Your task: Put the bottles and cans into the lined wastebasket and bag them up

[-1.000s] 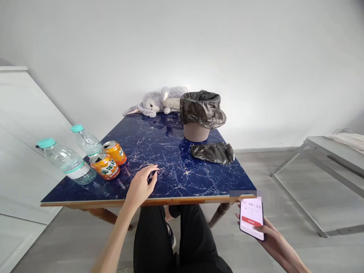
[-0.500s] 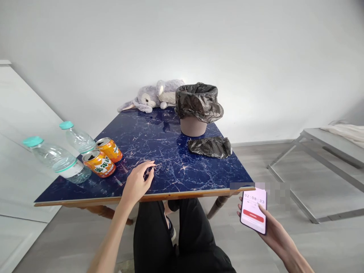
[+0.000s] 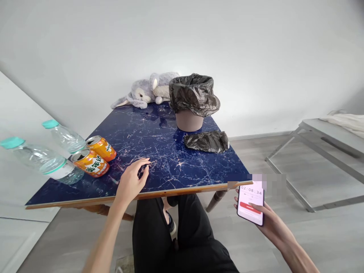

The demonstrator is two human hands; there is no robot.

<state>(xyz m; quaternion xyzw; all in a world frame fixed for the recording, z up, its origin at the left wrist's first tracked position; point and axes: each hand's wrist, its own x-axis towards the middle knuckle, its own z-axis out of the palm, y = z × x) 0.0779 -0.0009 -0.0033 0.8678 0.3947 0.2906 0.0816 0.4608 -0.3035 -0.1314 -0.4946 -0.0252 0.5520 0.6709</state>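
My left hand [image 3: 133,180] rests near the front edge of the blue marbled table [image 3: 159,167], fingers curved and apart, holding nothing. In my right hand [image 3: 271,223], beside the table's right front corner, is a phone [image 3: 250,203] with its screen lit; the thumb lies over a red button. Two orange cans [image 3: 92,163] stand left of my left hand, with two clear bottles [image 3: 54,165] with teal caps beyond them. Further back is a bin [image 3: 189,120] lined with a black bag [image 3: 193,94]. A folded black bag [image 3: 206,142] lies before it.
A grey plush rabbit [image 3: 142,91] lies at the table's back edge by the wall. On the right stands a grey folding table [image 3: 335,140] with a white cloth [image 3: 345,123] on it. A white cabinet [image 3: 19,163] is at the far left.
The view has shifted slightly, so the table and its objects appear further left. My right thumb has moved down from the upper screen onto the red button. My left hand keeps its pose.
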